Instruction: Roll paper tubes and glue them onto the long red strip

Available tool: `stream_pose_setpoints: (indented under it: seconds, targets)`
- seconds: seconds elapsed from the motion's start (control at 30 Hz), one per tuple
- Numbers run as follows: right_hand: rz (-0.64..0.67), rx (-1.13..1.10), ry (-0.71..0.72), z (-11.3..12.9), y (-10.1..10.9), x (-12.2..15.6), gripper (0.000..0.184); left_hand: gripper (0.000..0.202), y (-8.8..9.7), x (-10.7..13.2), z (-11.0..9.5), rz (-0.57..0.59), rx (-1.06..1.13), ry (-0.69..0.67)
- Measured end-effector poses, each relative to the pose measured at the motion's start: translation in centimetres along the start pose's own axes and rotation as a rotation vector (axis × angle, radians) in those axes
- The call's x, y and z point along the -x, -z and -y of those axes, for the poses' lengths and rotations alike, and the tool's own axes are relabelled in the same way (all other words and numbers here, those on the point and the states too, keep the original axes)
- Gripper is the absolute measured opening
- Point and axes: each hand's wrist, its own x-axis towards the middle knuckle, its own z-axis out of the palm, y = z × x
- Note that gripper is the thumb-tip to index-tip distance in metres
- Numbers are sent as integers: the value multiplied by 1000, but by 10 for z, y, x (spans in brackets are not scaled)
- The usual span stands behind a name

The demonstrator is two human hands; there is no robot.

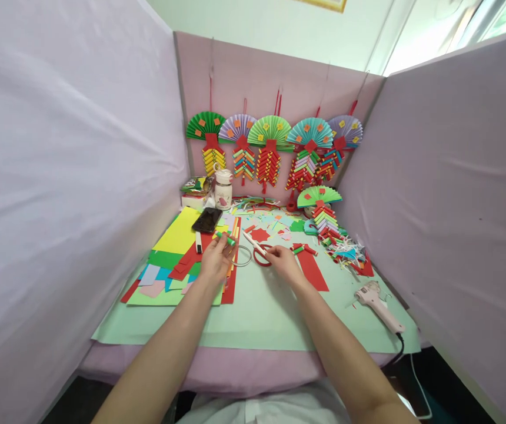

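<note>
My left hand [218, 258] pinches a small green rolled-paper tube [225, 238] with pale ends over the middle of the table. Facing it, my right hand [283, 262] grips a slim white pen [253, 242], its tip pointing up and left toward the tube. Under and between the hands lie a thin pale ring [245, 257] and red-handled scissors [262, 254], partly covered by my right hand. Just beyond my right fingers, several red and green paper rolls [305, 249] rest around a red paper strip [312, 272].
Coloured paper sheets [177, 232] and a dark phone [207, 220] lie at left. A white bottle [223, 189] stands behind. A corded glue gun [379, 306] lies at right, near paper scraps [350, 252]. Paper fan ornaments [270, 131] hang along the back panel.
</note>
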Motion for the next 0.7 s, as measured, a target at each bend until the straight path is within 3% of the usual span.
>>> stream_pose_setpoints:
  seconds: [0.2, 0.33, 0.43, 0.53, 0.6, 0.7]
  targets:
    - [-104, -11, 171, -8, -35, -13, 29, 13, -8, 12, 4, 123, -106, 164]
    - [-109, 106, 358, -6, -21, 14, 20, 20, -8, 14, 7, 186, -229, 215]
    - [-96, 178, 423, -4, 9, 47, 18, 27, -10, 17, 11, 210, -363, 239]
    - [-102, 216, 415, -17, 51, 78, 17, 33, -20, 29, 19, 284, -594, 265]
    - [-141, 247, 342, -35, 88, 91, 17, 34, -31, 40, 31, 406, -777, 301]
    - [-301, 372, 181, -64, 151, 103, 20, 28, -54, 59, 62, 693, -1008, 313]
